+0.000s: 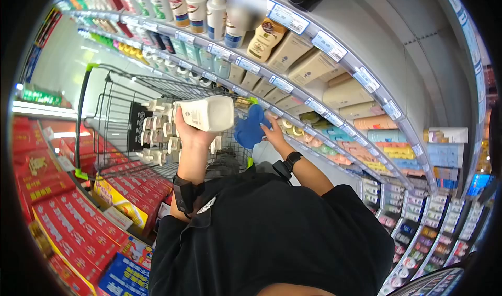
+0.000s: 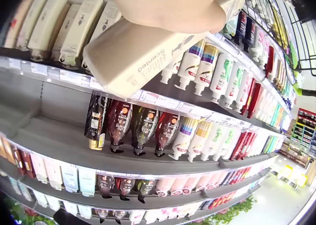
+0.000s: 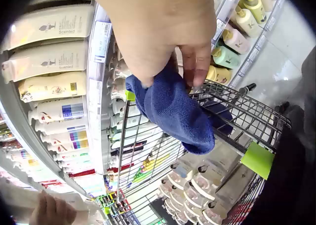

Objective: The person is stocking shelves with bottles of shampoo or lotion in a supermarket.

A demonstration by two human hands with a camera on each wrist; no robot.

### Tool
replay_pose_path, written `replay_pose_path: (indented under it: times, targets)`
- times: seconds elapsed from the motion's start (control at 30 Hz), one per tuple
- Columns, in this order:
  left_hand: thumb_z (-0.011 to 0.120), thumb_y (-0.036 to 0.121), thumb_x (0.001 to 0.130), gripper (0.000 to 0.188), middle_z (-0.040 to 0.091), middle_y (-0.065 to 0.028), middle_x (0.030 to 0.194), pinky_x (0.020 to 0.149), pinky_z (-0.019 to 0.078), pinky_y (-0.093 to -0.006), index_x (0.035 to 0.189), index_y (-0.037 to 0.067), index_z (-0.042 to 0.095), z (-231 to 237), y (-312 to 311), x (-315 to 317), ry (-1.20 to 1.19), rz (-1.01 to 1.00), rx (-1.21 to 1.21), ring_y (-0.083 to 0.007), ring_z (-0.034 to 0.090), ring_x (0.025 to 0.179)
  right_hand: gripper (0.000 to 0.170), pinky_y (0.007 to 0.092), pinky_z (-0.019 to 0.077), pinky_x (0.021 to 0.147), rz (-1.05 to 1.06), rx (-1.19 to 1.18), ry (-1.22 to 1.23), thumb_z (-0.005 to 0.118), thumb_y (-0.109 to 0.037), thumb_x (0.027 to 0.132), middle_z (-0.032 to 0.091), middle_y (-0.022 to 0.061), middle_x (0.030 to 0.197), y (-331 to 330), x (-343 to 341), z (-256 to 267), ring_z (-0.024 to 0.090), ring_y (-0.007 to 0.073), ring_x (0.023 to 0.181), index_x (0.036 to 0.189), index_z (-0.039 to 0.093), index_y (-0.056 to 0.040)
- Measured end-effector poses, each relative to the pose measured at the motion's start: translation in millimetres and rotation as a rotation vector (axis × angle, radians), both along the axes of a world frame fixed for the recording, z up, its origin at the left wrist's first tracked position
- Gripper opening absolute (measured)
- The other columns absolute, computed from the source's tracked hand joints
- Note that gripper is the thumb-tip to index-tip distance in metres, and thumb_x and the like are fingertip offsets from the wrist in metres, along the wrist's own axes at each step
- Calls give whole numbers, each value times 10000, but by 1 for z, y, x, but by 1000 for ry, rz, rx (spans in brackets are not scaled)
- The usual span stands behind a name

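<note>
My left hand (image 1: 194, 134) grips a cream-coloured bottle (image 1: 212, 113) around its body, its base turned toward the head camera. In the left wrist view that bottle (image 2: 131, 57) shows the word "Scented", with the left hand (image 2: 170, 7) curled over it. A blue cloth (image 1: 250, 128) hangs from my right hand (image 1: 274, 134). The right wrist view has the right hand (image 3: 158, 27) pinching the bunched cloth (image 3: 173, 109) between thumb and fingers, over the cart's rim.
A wire shopping cart (image 1: 112, 118) holding several pale bottles stands below the hands. Shelves (image 1: 366, 79) of bottles and tubes curve along the front and right. Red boxes (image 1: 68, 212) are stacked at the left. Similar cream bottles (image 2: 81, 32) stand on a shelf.
</note>
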State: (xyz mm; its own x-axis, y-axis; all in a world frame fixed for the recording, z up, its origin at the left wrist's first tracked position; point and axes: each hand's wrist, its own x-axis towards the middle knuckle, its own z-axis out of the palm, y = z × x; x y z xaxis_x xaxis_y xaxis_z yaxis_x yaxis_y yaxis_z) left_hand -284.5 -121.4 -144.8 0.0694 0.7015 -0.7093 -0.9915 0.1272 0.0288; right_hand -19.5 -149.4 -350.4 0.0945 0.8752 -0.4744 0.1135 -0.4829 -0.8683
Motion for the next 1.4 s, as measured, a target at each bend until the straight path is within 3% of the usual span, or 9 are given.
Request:
replay_pose_path:
  times: [0.27,0.57,0.7,0.93,1.03,1.07,1.2,1.3,1.4]
  targets:
    - [243,554,895,627,495,-108,1287,1009,329,-520,1281,114,467,6,20,2,16,-98,-38,-327,450,1200,150,326,451,695,104,220,-541,685,-125,743,577,88,862,8,3,-10,576,242,759,807,588,-31]
    - [209,593,869,695,485,-145,1294,1020,286,-581,1304,104,443,-9,9,0,13,-20,6,-364,434,1211,142,428,425,834,487,1210,-626,637,-79,703,514,154,989,31,-34,159,535,291,922,739,508,-31]
    - [243,579,882,651,496,-112,1289,1007,319,-534,1274,113,475,12,-1,16,-1,-12,0,-329,447,1202,73,506,376,921,864,1109,-734,588,-133,729,538,72,816,41,-20,117,545,243,925,768,556,-80]
    - [259,578,888,625,504,-90,1286,995,340,-508,1256,132,495,34,-24,25,14,12,2,-307,457,1194,136,329,467,625,816,762,-578,627,-157,780,520,62,700,35,-15,131,543,250,660,729,538,-67]
    - [263,576,889,618,507,-85,1283,995,344,-502,1249,134,503,50,-33,28,24,35,-3,-304,460,1191,195,334,483,632,449,436,-110,581,-233,840,580,49,739,47,-25,117,592,211,683,764,537,-59]
    - [265,575,889,615,509,-83,1281,994,346,-500,1245,135,506,52,-37,29,31,38,-1,-304,462,1190,137,344,511,637,222,-12,418,591,-168,838,604,63,756,54,-22,116,608,186,682,792,555,-44]
    - [272,565,893,601,542,-83,1242,977,366,-504,1223,133,527,58,-42,32,17,82,4,-313,493,1155,150,343,544,696,238,-496,949,614,15,765,632,113,829,65,0,141,637,220,730,911,584,3]
    - [273,559,897,596,563,-83,1214,963,380,-505,1204,126,543,56,-48,33,19,75,41,-317,515,1129,225,338,543,704,118,-127,743,621,-10,771,656,140,894,60,15,83,640,229,760,995,595,5]
    - [265,555,904,599,582,-87,1182,948,397,-493,1181,110,555,59,-52,33,34,39,92,-312,534,1102,259,323,507,702,202,64,-115,617,-9,709,647,100,914,42,24,51,625,210,786,958,653,-70]
